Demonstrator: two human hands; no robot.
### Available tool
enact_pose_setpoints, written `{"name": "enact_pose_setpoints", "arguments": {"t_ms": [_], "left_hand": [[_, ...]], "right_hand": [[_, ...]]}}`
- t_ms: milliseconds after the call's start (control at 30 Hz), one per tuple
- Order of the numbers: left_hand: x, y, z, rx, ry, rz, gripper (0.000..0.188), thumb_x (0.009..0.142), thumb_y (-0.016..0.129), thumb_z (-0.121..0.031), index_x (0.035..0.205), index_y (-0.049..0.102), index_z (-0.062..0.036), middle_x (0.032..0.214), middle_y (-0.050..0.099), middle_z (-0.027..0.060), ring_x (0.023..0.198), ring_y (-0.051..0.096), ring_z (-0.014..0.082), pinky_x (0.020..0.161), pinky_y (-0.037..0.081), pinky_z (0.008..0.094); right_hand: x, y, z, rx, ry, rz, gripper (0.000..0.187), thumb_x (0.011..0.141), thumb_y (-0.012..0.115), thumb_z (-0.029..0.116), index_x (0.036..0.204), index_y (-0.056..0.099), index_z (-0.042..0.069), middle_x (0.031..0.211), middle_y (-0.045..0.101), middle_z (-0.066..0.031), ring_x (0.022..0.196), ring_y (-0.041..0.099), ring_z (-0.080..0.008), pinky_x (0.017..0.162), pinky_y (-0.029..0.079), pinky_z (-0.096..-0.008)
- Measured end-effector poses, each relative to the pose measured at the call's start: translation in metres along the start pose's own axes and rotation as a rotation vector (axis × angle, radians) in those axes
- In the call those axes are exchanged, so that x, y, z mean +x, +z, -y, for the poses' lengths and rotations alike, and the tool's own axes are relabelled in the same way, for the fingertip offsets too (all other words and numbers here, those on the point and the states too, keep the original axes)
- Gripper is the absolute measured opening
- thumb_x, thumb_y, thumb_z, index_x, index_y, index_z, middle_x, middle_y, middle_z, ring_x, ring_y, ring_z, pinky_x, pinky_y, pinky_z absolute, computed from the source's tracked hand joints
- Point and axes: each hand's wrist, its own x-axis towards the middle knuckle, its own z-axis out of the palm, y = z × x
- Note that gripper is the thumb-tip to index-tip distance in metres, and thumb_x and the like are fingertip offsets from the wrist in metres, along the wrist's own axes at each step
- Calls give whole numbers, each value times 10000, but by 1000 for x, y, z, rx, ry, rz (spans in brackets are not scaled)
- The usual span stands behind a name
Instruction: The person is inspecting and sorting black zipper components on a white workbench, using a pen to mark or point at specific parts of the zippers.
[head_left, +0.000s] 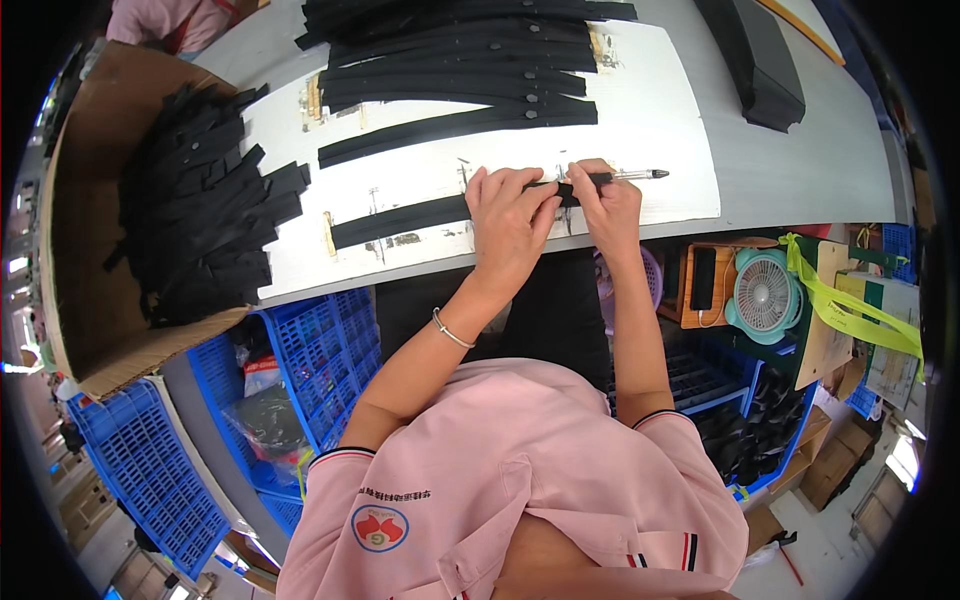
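A black fabric strip lies lengthwise on the white board, near its front edge. My left hand presses on the strip toward its right end, fingers bent and pinched together on it. Close beside it, my right hand is closed around a pen, whose clear barrel and dark end stick out to the right. The right fingertips are at the strip's right end; the pen's other end is partly hidden by the fingers. Farther back, another single strip lies on the board, ahead of several overlapping strips with small round marks.
At the left, a cardboard box lies open beside a heap of black strips. A black angular piece rests on the grey table. Below are blue crates, a small turquoise fan and a phone.
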Motion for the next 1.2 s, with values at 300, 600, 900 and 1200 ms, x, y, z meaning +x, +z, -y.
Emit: {"name": "enact_pose_setpoints", "arguments": {"t_ms": [300,600,900,1200], "left_hand": [[-1,3,0,23,22,-16,160,825,802,-136,983,793,-111,1109,709,18,1109,604,220,1142,310,499],[-4,0,2,8,38,6,227,835,778,-123,1059,747,-103,1166,683,65,1152,598,269,1136,316,550],[-39,-115,85,304,-144,-225,318,880,638,21,1176,714,-67,1318,635,135,1334,527,345,1203,272,548],[-35,-254,182,938,-242,-238,379,926,654,-43,1299,659,-111,1510,515,103,1503,334,359,1222,159,626]], "right_hand": [[-6,-14,-6,145,-44,55,182,959,647,65,826,689,-51,717,691,-64,619,628,-113,580,469,-270],[-5,-12,-15,-98,-99,133,221,947,659,130,797,668,-31,652,655,-99,578,615,-170,587,480,-336],[-7,-10,-2,309,179,-4,125,994,665,118,1032,710,7,772,618,-11,701,540,-83,641,434,-241],[17,15,24,-429,-74,89,349,840,857,186,1129,688,89,820,598,-45,723,580,-171,697,492,-288]]}}
